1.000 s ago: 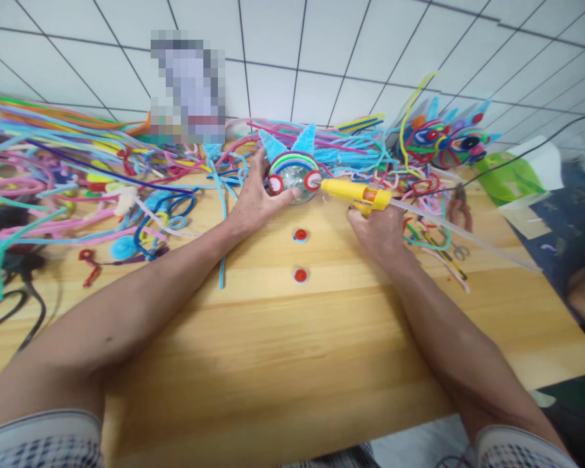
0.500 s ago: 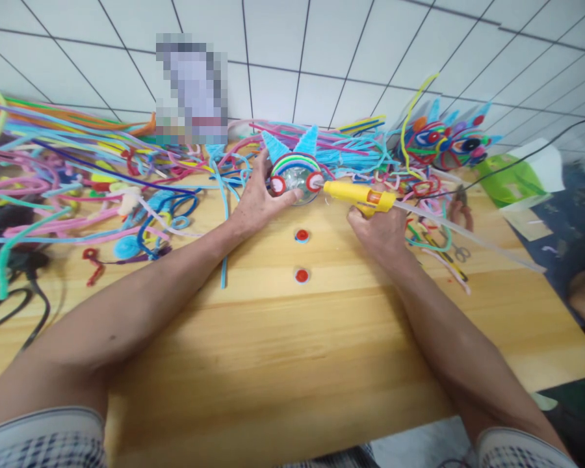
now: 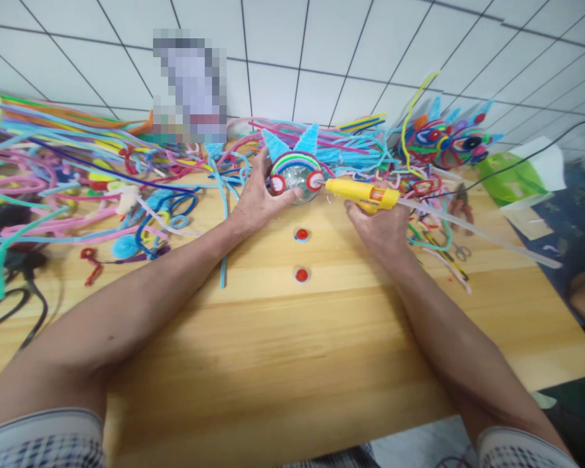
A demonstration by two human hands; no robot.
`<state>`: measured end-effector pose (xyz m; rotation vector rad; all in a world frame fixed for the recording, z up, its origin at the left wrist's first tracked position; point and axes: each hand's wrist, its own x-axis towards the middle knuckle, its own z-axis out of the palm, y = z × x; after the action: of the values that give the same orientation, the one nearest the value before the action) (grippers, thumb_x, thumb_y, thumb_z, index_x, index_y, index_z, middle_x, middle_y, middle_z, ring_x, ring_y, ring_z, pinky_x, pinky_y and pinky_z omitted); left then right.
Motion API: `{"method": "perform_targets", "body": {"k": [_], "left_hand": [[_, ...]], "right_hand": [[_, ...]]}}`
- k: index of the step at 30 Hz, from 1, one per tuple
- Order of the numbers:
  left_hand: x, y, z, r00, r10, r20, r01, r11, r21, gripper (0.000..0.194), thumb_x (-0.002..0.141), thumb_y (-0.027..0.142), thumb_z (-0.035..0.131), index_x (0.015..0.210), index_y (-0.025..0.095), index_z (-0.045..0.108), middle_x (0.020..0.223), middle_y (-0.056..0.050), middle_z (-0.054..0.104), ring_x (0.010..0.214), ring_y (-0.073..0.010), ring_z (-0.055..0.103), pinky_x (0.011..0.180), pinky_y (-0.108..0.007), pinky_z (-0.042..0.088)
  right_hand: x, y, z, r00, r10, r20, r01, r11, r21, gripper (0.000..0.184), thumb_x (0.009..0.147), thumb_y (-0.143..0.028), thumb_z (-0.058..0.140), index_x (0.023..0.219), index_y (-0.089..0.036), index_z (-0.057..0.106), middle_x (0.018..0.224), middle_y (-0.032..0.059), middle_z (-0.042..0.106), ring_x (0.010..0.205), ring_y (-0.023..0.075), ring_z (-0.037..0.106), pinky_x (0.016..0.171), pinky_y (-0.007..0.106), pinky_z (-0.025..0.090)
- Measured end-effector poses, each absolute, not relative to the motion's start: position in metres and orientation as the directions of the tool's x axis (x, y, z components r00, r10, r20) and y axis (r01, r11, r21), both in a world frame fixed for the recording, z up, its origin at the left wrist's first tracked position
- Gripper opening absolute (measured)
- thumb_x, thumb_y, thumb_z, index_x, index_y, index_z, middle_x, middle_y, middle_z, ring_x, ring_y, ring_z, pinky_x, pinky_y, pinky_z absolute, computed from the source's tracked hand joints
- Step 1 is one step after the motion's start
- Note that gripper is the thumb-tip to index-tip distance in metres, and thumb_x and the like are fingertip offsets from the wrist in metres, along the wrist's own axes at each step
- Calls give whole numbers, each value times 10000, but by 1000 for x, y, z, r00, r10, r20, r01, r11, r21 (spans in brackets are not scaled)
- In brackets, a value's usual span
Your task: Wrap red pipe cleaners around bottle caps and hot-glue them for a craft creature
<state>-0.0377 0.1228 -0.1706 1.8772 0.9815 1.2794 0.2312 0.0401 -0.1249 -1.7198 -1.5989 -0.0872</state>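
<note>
My left hand (image 3: pixel 268 195) is closed around the left side of a clear round craft figure (image 3: pixel 297 177), thumb across its front. Blue pointed ears, rainbow-like pipe-cleaner arcs and two red-rimmed white discs decorate the figure. In my right hand (image 3: pixel 383 224) is a yellow hot glue gun (image 3: pixel 361 193), a long translucent glue stick (image 3: pixel 487 233) trailing out of its back. The gun's nozzle points left and is at the figure's right disc (image 3: pixel 315 181); whether it touches cannot be made out. Two small red discs, an upper one (image 3: pixel 301 235) and a lower one (image 3: pixel 301 275), lie on the wooden table (image 3: pixel 273 351).
Heaps of colourful pipe cleaners (image 3: pixel 39 175) spread along the left and back. Two finished-looking figures (image 3: pixel 443 143) stand at the back right, near a green packet (image 3: pixel 511 179). Pliers (image 3: pixel 463 208) and scissors (image 3: pixel 461 251) lie at right. A dark cable (image 3: pixel 526 149) crosses there.
The glue gun has shifted slightly right, and its glue stick reaches farther right. My left hand and the figure stay in place.
</note>
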Motion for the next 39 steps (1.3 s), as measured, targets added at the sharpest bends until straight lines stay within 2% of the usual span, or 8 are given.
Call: {"method": "perform_targets", "body": {"k": [7, 16, 21, 26, 39], "left_hand": [[-38, 125, -173, 247, 851, 463, 216, -514, 830, 1244, 802, 834, 845, 1740, 294, 231, 1818, -195, 336, 1742, -447, 262, 1423, -637, 243], [-38, 123, -170, 245, 852, 462, 207, -512, 834, 1259, 788, 840, 854, 1747, 304, 239, 1808, -189, 360, 1737, -455, 274, 1422, -647, 243], [-37, 123, -170, 247, 860, 447, 227, -500, 836, 1287, 783, 862, 838, 1753, 290, 214, 1794, -207, 377, 1742, -478, 242, 1411, -680, 243], [-38, 123, -169, 259, 850, 458, 217, -513, 830, 1265, 788, 873, 825, 1743, 299, 225, 1805, -194, 368, 1746, -453, 246, 1423, -645, 244], [-39, 127, -175, 264, 825, 500, 255, -560, 788, 1237, 834, 849, 806, 1754, 292, 194, 1790, -196, 393, 1734, -440, 290, 1419, -625, 276]], "right_hand": [[227, 39, -115, 244, 829, 503, 903, -4, -430, 273, 743, -215, 656, 1014, -241, 641, 949, 125, 773, 965, 363, 753, 967, 534, 608], [232, 41, -124, 242, 818, 523, 926, -33, -376, 221, 731, -255, 647, 949, -229, 623, 786, 87, 687, 895, 364, 740, 875, 515, 635], [234, 42, -125, 215, 820, 531, 933, -12, -359, 142, 724, -256, 634, 860, -248, 595, 750, 70, 651, 924, 358, 728, 888, 504, 630], [235, 42, -124, 223, 838, 499, 927, -23, -375, 94, 734, -258, 634, 797, -261, 563, 745, 75, 655, 909, 347, 716, 909, 504, 621], [233, 39, -116, 224, 870, 438, 939, -72, -337, 169, 755, -222, 641, 918, -232, 599, 820, 93, 685, 899, 344, 715, 910, 504, 604]]}}
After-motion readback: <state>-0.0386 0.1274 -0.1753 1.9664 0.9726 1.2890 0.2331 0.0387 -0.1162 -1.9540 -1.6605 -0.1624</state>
